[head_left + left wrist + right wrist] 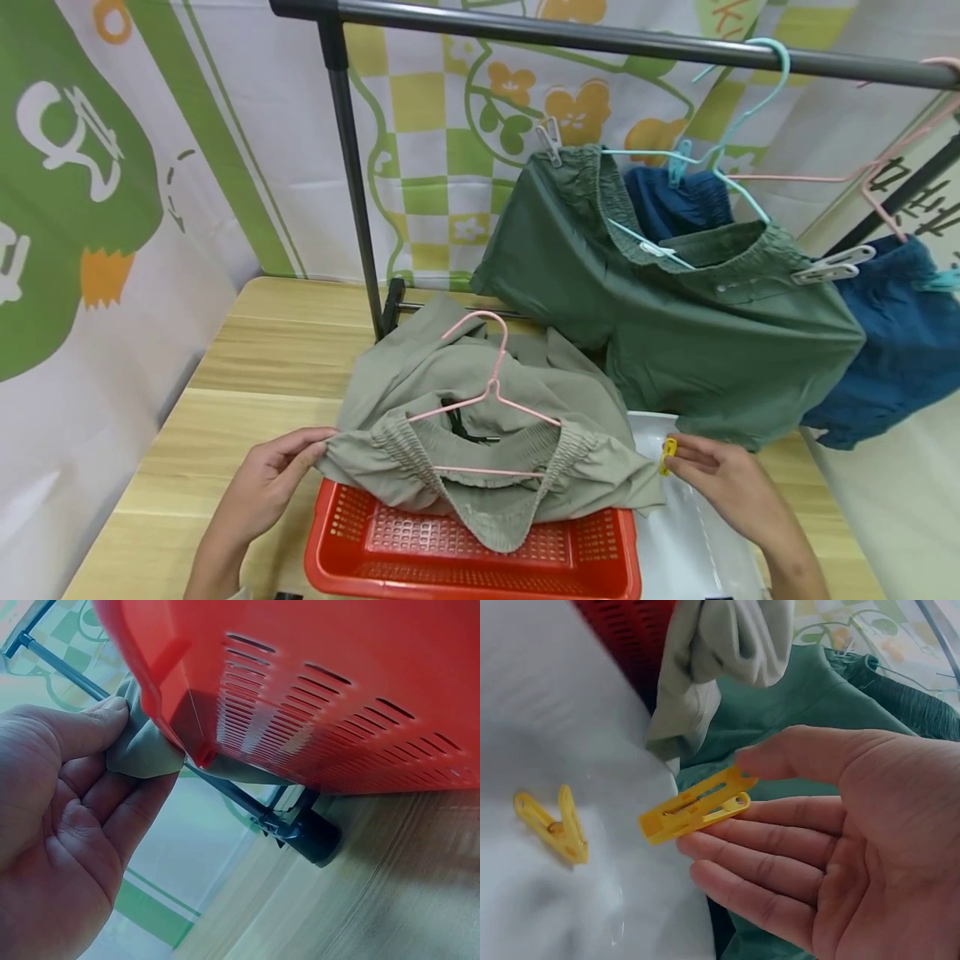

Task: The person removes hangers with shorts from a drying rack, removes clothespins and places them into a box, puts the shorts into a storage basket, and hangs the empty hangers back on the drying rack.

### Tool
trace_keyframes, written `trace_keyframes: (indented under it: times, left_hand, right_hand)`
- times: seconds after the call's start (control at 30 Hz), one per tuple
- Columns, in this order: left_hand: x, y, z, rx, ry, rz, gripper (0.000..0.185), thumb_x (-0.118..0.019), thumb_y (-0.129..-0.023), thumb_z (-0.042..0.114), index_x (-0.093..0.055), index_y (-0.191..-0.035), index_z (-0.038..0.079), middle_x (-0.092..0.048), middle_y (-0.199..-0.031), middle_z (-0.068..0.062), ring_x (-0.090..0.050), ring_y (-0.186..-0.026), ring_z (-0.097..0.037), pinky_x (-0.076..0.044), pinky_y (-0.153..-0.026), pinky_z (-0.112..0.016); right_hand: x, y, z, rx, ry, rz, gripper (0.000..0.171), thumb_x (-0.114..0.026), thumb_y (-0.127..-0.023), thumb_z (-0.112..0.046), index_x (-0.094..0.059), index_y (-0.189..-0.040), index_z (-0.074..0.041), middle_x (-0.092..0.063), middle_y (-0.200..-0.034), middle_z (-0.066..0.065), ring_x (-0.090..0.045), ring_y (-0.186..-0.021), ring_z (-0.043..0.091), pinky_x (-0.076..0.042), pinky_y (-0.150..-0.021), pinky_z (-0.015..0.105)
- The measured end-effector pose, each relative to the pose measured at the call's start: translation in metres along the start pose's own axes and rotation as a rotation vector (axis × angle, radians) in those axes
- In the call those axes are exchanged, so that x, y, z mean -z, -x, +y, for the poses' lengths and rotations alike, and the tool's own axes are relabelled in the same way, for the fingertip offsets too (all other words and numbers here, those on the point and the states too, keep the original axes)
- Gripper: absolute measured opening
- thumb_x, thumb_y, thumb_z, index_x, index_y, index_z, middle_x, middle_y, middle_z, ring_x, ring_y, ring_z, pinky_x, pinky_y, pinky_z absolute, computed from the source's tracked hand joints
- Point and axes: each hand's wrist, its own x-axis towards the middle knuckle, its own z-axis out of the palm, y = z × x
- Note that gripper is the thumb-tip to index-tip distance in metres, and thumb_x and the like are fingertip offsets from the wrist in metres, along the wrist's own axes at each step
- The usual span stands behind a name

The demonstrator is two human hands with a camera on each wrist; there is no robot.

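The left hand [258, 487] pinches one end of the elastic waistband of a pair of pale khaki-green fabric shorts [480, 417]; in the left wrist view the thumb and fingers [112, 724] close on a fold of that cloth right at the corner of a red perforated plastic basket [472, 554]. The shorts are draped over the far rim of the basket, their waistband stretched along the bar of a thin pink wire hanger [491, 392] that lies on top of them.

The right hand [723, 483] holds a small yellow plastic clothes peg [697, 806] between the thumb tip and the index finger, the other fingers [765, 874] lying nearly straight beneath it. The peg sits just off the right end of the waistband, not touching it. A second yellow peg [551, 825] lies on a white plastic sheet [678, 533] beside the basket.

Basket and sheet rest on a light wooden counter [270, 350]. Behind them a dark metal clothes rail [600, 37] carries dark green shorts [675, 317] on a pale blue hanger [738, 117], with blue shorts [900, 333] hanging further right on a pink hanger [892, 158].
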Motion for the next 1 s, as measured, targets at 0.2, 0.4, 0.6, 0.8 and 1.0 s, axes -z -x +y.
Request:
trace_keyframes:
  times: [0.2, 0.4, 0.6, 0.8, 1.0]
  left_hand:
    - [-0.002, 0.0, -0.001, -0.02, 0.014, 0.002, 0.026, -0.056, -0.102, -0.008, -0.073, -0.12, 0.0, -0.074, -0.113, -0.005, -0.069, -0.104, -0.009, -0.055, -0.087, -0.02]
    - [-0.001, -0.001, 0.0, -0.016, 0.005, -0.008, 0.025, -0.055, -0.103, -0.006, -0.072, -0.12, 0.001, -0.074, -0.114, -0.004, -0.069, -0.105, -0.009, -0.054, -0.088, -0.021]
    - [-0.001, 0.001, 0.0, -0.016, 0.003, -0.006, 0.026, -0.055, -0.103, -0.006, -0.072, -0.121, 0.001, -0.074, -0.114, -0.004, -0.069, -0.105, -0.009, -0.054, -0.088, -0.021]
    - [-0.001, 0.0, 0.001, -0.005, 0.007, -0.022, 0.026, -0.054, -0.104, -0.005, -0.072, -0.123, 0.002, -0.073, -0.115, -0.005, -0.069, -0.105, -0.01, -0.055, -0.087, -0.021]
    - [0.0, 0.002, 0.002, -0.005, -0.026, -0.029, 0.027, -0.056, -0.104, -0.002, -0.072, -0.124, 0.007, -0.073, -0.117, -0.004, -0.069, -0.104, -0.011, -0.056, -0.084, -0.022]
  right_hand:
    - [0.004, -0.004, 0.005, -0.013, 0.044, -0.039, 0.062, -0.068, -0.102, -0.034, -0.055, -0.139, 0.014, -0.066, -0.127, 0.027, -0.067, -0.113, 0.039, -0.06, -0.084, 0.042]
    - [0.003, 0.0, -0.001, 0.138, 0.106, 0.046, 0.052, -0.06, -0.107, -0.032, -0.058, -0.139, 0.009, -0.067, -0.127, 0.023, -0.069, -0.111, 0.034, -0.06, -0.083, 0.038]
    - [-0.005, 0.008, -0.021, 0.447, 0.129, 0.22, 0.025, -0.063, -0.104, -0.012, -0.073, -0.127, -0.007, -0.075, -0.114, -0.002, -0.067, -0.105, 0.002, -0.047, -0.082, 0.006]
    - [-0.012, 0.009, -0.034, 0.547, 0.128, 0.117, 0.027, -0.066, -0.102, -0.01, -0.074, -0.128, -0.013, -0.072, -0.122, -0.006, -0.065, -0.113, 0.006, -0.044, -0.091, 0.008]
    - [-0.024, 0.007, -0.033, 0.592, 0.132, 0.068, 0.031, -0.07, -0.099, -0.011, -0.072, -0.13, -0.013, -0.071, -0.123, -0.005, -0.066, -0.113, 0.012, -0.048, -0.092, 0.013]
